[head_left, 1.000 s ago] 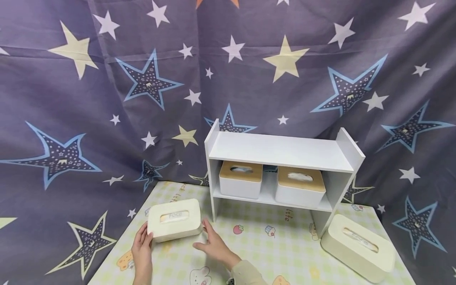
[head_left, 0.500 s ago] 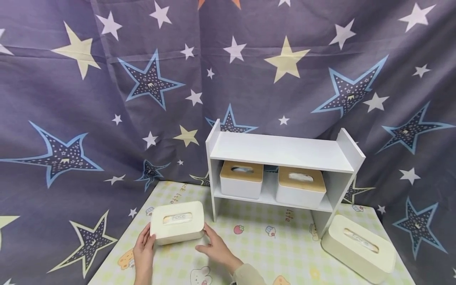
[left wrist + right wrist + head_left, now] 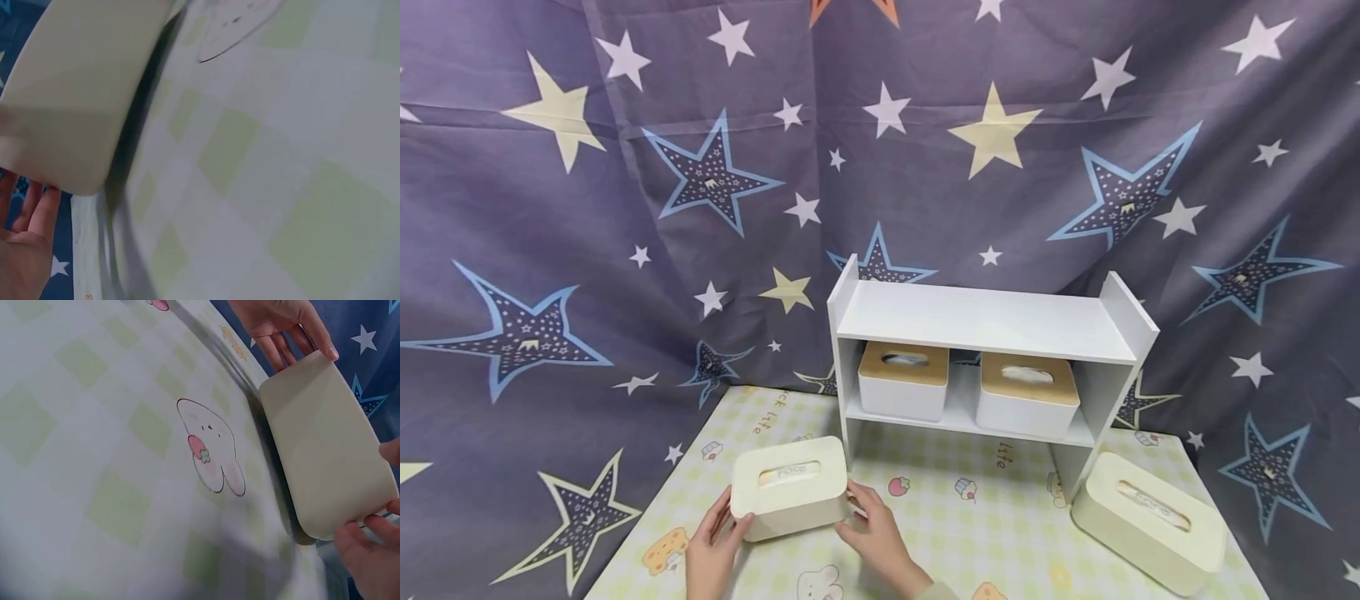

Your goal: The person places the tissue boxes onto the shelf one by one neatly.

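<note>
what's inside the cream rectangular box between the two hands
The cream rectangular box shows pale, lettered material through its slot; its lid and sides cover everything else inside.

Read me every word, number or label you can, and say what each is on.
"Face" or "Foce", slightly blurred: pack inside the held cream box.
"ck life", partial: tablecloth.
"life": tablecloth, under the shelf.
Too blurred to read: second pack, inside the other cream box.
</note>
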{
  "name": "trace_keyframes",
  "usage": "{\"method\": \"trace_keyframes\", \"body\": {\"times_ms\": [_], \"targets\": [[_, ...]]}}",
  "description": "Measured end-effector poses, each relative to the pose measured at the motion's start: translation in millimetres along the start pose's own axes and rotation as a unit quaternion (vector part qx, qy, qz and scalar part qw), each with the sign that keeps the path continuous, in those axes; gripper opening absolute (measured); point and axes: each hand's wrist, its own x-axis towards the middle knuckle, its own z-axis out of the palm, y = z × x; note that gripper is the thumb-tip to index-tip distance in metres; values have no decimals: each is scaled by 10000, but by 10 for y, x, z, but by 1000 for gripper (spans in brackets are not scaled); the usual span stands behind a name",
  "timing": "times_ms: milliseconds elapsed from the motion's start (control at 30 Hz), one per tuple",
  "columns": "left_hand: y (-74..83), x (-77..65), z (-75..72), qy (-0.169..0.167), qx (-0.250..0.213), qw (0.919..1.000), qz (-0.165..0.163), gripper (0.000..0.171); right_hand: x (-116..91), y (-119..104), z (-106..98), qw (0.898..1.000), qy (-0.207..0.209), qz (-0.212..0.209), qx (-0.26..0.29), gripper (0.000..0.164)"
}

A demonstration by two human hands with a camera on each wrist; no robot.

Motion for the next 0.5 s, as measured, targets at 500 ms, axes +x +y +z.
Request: {"method": "trace_keyframes", "body": {"times_ms": [500], "targets": [[166, -349, 148, -194, 169, 9995, 201, 70, -109, 12, -122, 9880, 1456, -87, 510, 43]]}}
